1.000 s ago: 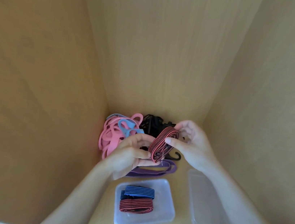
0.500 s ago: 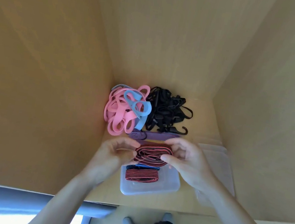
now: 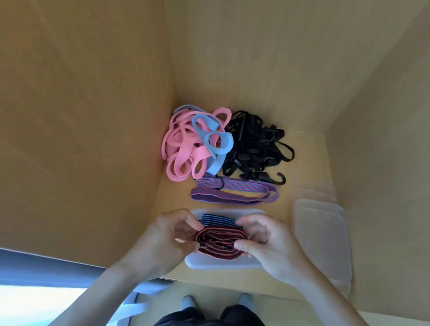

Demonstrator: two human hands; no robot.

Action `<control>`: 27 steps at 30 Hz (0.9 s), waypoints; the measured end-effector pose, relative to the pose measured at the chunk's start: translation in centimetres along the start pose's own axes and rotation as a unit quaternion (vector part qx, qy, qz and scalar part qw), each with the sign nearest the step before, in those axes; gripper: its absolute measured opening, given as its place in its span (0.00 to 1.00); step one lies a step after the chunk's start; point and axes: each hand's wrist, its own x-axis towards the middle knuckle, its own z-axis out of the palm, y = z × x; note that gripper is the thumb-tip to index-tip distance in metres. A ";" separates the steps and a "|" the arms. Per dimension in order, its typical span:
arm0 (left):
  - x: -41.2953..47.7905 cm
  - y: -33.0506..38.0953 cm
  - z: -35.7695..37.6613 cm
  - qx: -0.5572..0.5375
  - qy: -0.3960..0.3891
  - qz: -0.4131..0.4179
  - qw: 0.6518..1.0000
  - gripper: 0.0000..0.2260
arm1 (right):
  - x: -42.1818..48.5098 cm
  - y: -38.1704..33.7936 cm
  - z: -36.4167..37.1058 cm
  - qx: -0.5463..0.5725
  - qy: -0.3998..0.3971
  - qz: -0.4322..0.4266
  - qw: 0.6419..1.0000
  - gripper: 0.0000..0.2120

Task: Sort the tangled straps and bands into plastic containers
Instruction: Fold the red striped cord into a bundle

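Shelf (image 3: 308, 159) wooden, walled | left hand (image 3: 167, 237), right hand (image 3: 272, 249) pinch red strap coil (image 3: 220, 242) | over container (image 3: 212, 264)

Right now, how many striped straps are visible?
3. Red striped strap held by left hand and right hand over the container; blue striped strap inside it; purple striped strap on the shelf beyond. More may hide beneath.

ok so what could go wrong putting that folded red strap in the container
The left hand and right hand pinch only the ends of the folded red striped strap; its layers could spring open on release.
The clear container already holds a blue striped strap, so the new bundle might sit high and slip over the rim.
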 end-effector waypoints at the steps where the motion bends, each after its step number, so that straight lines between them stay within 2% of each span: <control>1: -0.1 -0.1 0.2 0.013 -0.006 -0.005 1.000 0.13 | 0.0 0.4 0.1 -0.020 -0.004 0.002 1.000 0.14; 8: 0.6 -0.2 0.1 0.133 -0.012 -0.017 0.991 0.10 | 1.2 0.8 0.6 -0.109 -0.012 -0.019 0.994 0.12; 13: 1.0 0.0 1.1 0.247 -0.049 -0.021 0.968 0.13 | 0.7 1.7 0.7 -0.147 -0.003 -0.036 0.989 0.12; 19: 0.6 -0.3 2.1 0.346 -0.053 0.033 0.936 0.13 | 0.0 2.1 0.9 -0.198 -0.024 -0.067 0.978 0.14; 22: -0.1 -0.7 2.8 0.375 -0.043 0.073 0.923 0.15 | -0.5 2.3 1.2 -0.265 -0.026 -0.102 0.959 0.14; 27: -0.5 -1.4 2.0 0.339 -0.052 0.092 0.935 0.16 | -0.8 2.1 1.1 -0.284 -0.019 -0.132 0.949 0.10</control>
